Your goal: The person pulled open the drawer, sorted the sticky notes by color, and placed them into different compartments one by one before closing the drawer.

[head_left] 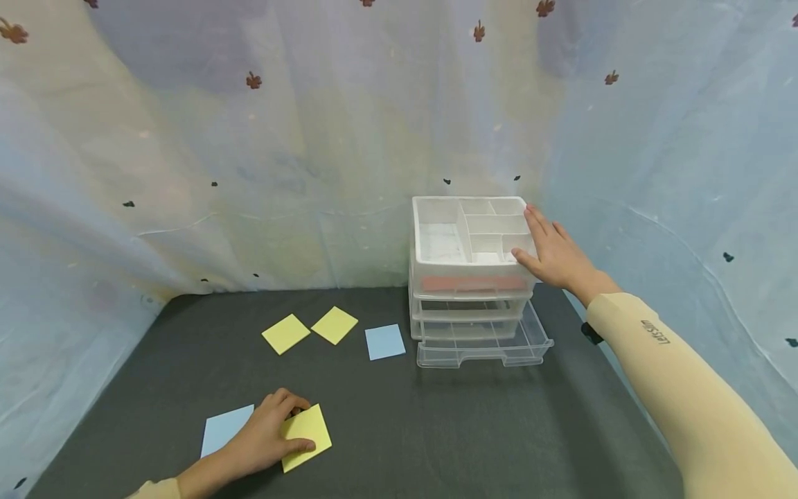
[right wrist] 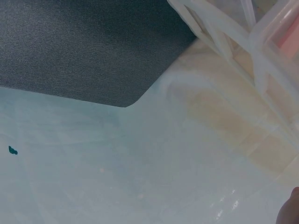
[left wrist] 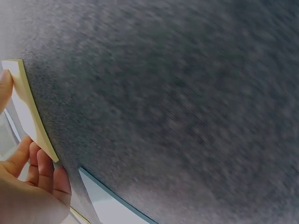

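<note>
My left hand (head_left: 264,433) pinches a yellow sticky note pad (head_left: 316,428) by its edges, thumb on the near side and fingers at the far side. The left wrist view shows that yellow pad (left wrist: 30,109) tilted between thumb and fingertips. Partly behind the left wrist lies a blue sticky note pad (head_left: 221,431). My right hand (head_left: 557,258) rests with extended fingers on the right rim of a white drawer organizer (head_left: 474,269). Its bottom clear drawer (head_left: 486,357) is pulled out toward me. Only a bit of the right hand (right wrist: 289,207) shows in the right wrist view.
Two yellow pads (head_left: 286,334) (head_left: 334,325) and another blue pad (head_left: 385,342) lie left of the organizer on the dark table (head_left: 399,443). A divided tray tops the organizer; something orange-pink (head_left: 474,283) shows in its upper drawer. A patterned curtain (head_left: 349,138) hangs behind.
</note>
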`<act>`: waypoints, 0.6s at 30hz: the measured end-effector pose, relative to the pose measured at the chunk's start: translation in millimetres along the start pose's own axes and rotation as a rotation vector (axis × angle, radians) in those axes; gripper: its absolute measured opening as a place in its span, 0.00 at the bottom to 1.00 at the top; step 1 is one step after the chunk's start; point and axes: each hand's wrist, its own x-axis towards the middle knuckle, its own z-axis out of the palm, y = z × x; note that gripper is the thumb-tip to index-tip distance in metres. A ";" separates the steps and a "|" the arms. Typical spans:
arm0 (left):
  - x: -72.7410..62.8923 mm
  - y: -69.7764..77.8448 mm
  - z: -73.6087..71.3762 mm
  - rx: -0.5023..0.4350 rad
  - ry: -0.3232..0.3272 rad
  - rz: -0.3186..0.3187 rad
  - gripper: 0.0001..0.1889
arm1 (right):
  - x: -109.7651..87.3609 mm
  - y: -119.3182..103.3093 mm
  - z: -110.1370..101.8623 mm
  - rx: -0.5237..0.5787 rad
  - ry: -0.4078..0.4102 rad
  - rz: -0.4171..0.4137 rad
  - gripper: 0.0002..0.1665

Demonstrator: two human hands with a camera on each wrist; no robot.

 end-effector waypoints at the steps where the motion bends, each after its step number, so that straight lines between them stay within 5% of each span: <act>1: 0.6 0.4 0.1 -0.010 -0.006 -0.013 0.33 | 0.0 -0.1 0.0 -0.001 0.000 0.001 0.53; 8: 4.3 4.3 0.0 -0.070 -0.026 -0.100 0.33 | 0.5 -2.2 0.1 0.000 0.008 -0.006 0.52; 18: 5.6 7.8 -1.0 -0.111 -0.012 -0.092 0.34 | -1.4 -5.3 -3.2 0.007 -0.001 0.002 0.52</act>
